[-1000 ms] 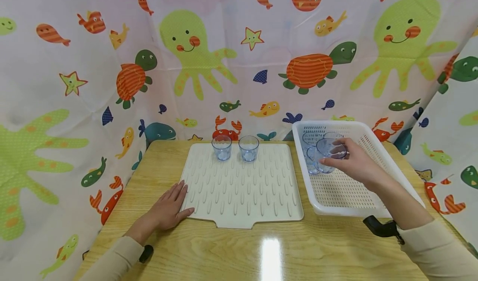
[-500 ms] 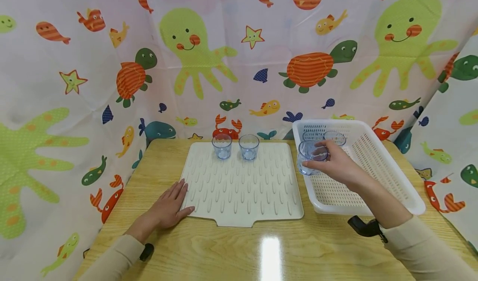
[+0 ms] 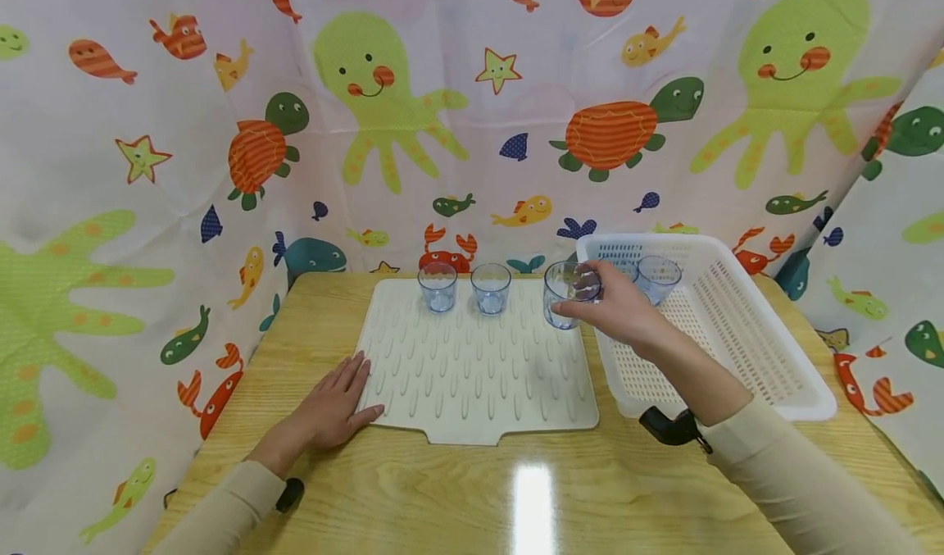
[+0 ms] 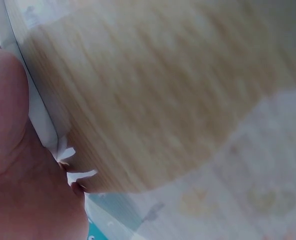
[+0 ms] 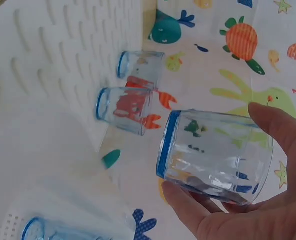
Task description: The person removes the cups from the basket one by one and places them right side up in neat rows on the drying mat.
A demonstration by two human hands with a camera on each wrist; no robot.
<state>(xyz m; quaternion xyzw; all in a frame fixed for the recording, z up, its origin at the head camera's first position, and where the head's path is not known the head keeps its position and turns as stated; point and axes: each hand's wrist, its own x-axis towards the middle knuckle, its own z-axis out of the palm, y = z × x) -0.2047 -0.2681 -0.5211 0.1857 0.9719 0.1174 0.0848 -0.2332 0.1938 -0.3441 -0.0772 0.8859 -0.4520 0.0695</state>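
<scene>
In the head view my right hand (image 3: 623, 307) grips a clear bluish glass (image 3: 560, 305) by its sides, held in the air over the right part of the white drying mat (image 3: 472, 383). The right wrist view shows thumb and fingers on opposite sides of that glass (image 5: 213, 155), its thick blue base facing the mat. Two similar glasses, a left one (image 3: 438, 293) and a right one (image 3: 490, 294), stand upright along the mat's back edge. My left hand (image 3: 332, 403) lies flat, fingers straight, at the mat's left edge.
A white perforated basket (image 3: 800, 411) stands right of the mat. Inside, at the back, is a glass (image 3: 659, 280); another beside it is partly hidden by my right hand. A wooden table (image 3: 413, 498) lies beneath, with a sea-animal curtain (image 3: 516, 88) behind.
My right hand has lifted the glass out of the basket and carried it left to above the mat. My left hand stays put.
</scene>
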